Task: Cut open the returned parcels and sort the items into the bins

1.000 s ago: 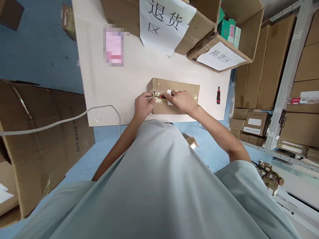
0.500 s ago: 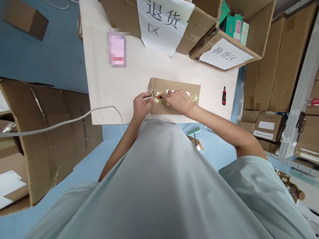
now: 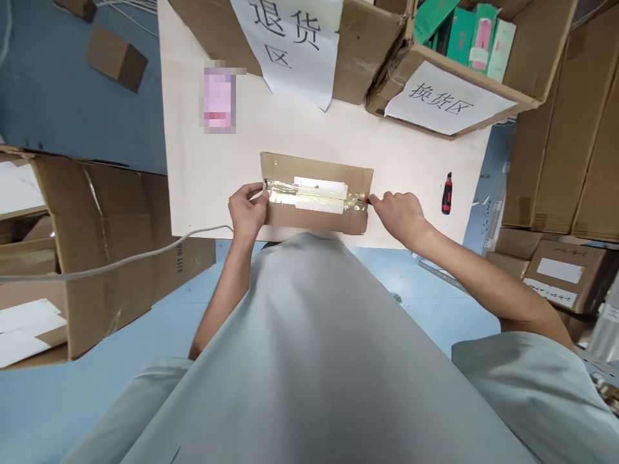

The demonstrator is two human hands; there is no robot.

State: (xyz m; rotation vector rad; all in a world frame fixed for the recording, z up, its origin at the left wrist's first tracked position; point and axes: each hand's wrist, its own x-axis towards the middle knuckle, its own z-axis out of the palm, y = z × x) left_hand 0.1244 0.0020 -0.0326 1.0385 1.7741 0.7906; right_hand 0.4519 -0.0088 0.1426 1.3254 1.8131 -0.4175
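Note:
A flat-lying cardboard box (image 3: 309, 222), taped along its middle with a white label (image 3: 321, 187) on top, rests near the front edge of the white table (image 3: 207, 167). My left hand (image 3: 249, 206) grips the box's left end, fingers behind and thumb on the edge. At the right end of the box, my right hand (image 3: 399, 212) is closed on a small red and black tool (image 3: 367, 200), mostly hidden by the fingers; its tip meets the tape there. Further right lies a red and black utility knife (image 3: 447, 194), touched by neither hand.
Two open cartons with paper signs (image 3: 300, 51) (image 3: 445, 100) stand at the table's back; the right one holds green boxes (image 3: 459, 35). A blurred pink item (image 3: 218, 98) lies back left. A grey cable (image 3: 126, 260) crosses in front of a large carton (image 3: 120, 225).
My right hand has moved rightward along the tape from the left part of the box to its right end. The box sits further left in view, its label more exposed. My left hand still holds its left end.

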